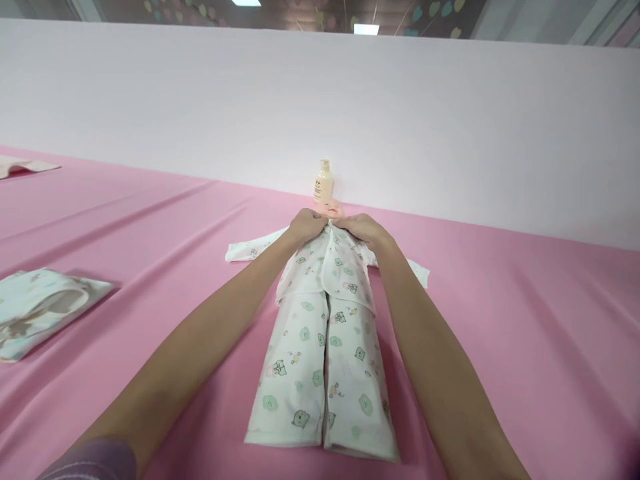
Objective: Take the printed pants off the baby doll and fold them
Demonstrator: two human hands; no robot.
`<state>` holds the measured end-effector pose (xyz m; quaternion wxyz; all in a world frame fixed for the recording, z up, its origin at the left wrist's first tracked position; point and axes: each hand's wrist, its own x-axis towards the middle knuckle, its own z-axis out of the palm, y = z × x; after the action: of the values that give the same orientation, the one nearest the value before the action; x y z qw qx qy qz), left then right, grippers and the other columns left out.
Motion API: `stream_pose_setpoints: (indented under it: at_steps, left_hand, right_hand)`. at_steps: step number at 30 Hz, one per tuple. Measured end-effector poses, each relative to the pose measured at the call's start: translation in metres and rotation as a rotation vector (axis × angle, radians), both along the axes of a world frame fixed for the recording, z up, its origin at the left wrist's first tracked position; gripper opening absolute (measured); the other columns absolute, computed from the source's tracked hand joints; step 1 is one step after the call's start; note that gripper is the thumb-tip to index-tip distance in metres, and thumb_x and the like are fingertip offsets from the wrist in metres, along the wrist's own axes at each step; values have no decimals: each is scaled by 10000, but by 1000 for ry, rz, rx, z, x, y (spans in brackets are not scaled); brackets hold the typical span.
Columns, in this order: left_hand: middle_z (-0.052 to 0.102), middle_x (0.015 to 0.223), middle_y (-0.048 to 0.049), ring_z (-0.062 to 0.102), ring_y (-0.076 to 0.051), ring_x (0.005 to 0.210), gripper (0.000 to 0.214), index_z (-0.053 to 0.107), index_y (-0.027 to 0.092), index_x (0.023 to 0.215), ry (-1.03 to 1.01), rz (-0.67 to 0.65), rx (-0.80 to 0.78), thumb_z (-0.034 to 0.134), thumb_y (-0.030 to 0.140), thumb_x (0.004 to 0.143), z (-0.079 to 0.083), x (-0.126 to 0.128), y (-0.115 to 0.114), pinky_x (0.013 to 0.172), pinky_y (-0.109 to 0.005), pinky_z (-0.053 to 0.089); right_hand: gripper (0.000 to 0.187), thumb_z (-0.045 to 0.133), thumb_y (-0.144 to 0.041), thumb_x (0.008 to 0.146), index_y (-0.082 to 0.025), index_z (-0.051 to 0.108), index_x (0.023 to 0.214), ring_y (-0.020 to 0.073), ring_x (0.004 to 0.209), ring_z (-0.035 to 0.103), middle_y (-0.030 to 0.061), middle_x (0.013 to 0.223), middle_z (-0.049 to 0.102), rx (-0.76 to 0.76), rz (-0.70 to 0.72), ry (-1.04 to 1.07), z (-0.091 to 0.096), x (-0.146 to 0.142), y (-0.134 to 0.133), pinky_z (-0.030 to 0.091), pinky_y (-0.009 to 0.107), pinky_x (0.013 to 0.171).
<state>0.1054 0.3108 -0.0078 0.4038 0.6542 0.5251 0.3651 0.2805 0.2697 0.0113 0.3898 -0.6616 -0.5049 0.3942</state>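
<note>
A baby doll (331, 209) lies on its back, its head away from me. It wears a white printed jacket (345, 267) with long sleeves spread to both sides, and matching trousers (300, 373) whose legs point towards me. At the neck, my left hand (309, 225) pinches the left edge of the jacket's collar. Opposite it, my right hand (364, 228) is closed on the collar's right edge. Both sets of fingertips nearly meet just below the doll's chin. The fingertips themselves are partly hidden.
A pump bottle (324, 183) stands behind the doll's head, near a white wall (320, 100). Folded printed cloth (45, 303) lies at the left, with a pale pink cloth (25, 165) farther back. A wrinkled pink sheet (500, 333) covers the surface.
</note>
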Motion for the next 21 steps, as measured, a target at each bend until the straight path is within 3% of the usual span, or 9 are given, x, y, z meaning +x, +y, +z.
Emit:
stream_pose_setpoints:
  at_steps: [9,15,21]
  left_hand:
    - [517,583,16,492,-146,614,272,601,190,649,29,4,77,693,229,902,-2,1,-4,643,-279,410]
    - [682,747,-20,611,-186,741,225,630,203,710,150,41,182,654,221,932,0,5,-11,719,-296,438]
    - [743,851,-54,666,-225,853,193,658,207,756,178,59,219,654,233,947,1,5,-14,809,-313,461]
  right_hand:
    - [166,878,-284,837,-134,823,882,179,740,705,83,845,808,15,1,5,-2,-2,1,531,262,677]
    - [202,891,-326,811,-146,799,820,154,653,626,44,722,741,53,-36,-28,-2,-7,-2,490,260,629]
    - [210,867,-322,806,-154,758,744,169,728,653,41,747,743,134,-87,-31,-12,-13,5,481,251,642]
